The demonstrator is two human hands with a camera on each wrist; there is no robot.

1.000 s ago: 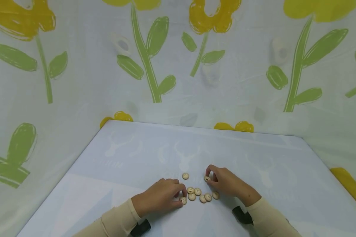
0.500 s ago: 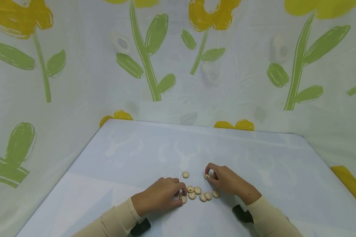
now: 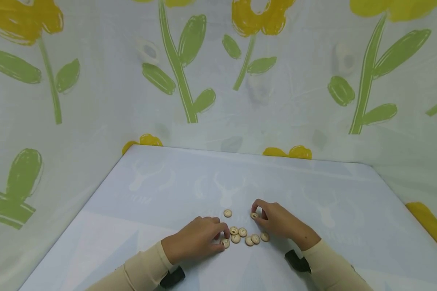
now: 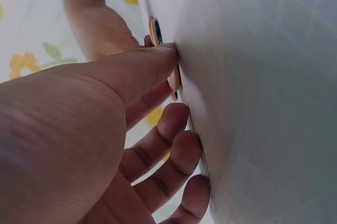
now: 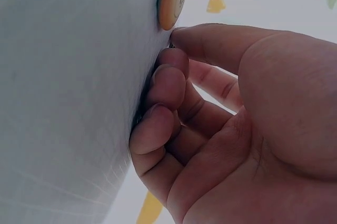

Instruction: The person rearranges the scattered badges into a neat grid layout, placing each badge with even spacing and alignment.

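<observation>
My left hand [image 3: 194,239] pinches a small round wooden disc [image 3: 225,243] at the table surface, thumb and index finger at its edges. In the left wrist view part of that disc [image 4: 174,81] shows beneath the thumb, while the other fingers are loosely bent against the table. Farther forward, my right hand [image 3: 278,220] holds another wooden disc [image 3: 254,216] between thumb and index finger. That one is mostly hidden behind the fingers in the right wrist view. A nearby disc [image 5: 174,0] there has a dark line drawing on its pale face.
Between the hands lie several more discs, including a close group of three [image 3: 235,238] and an overlapping pair [image 3: 255,239]. One disc [image 3: 264,237] sits beside the right wrist, and a single disc [image 3: 227,213] lies farther back. A flower-printed curtain [image 3: 218,109] borders the pale table [image 3: 189,182].
The head view has tilted slightly, so everything sits a little higher in it. Both hands keep their holds, and the discs stay where they were on the table.
</observation>
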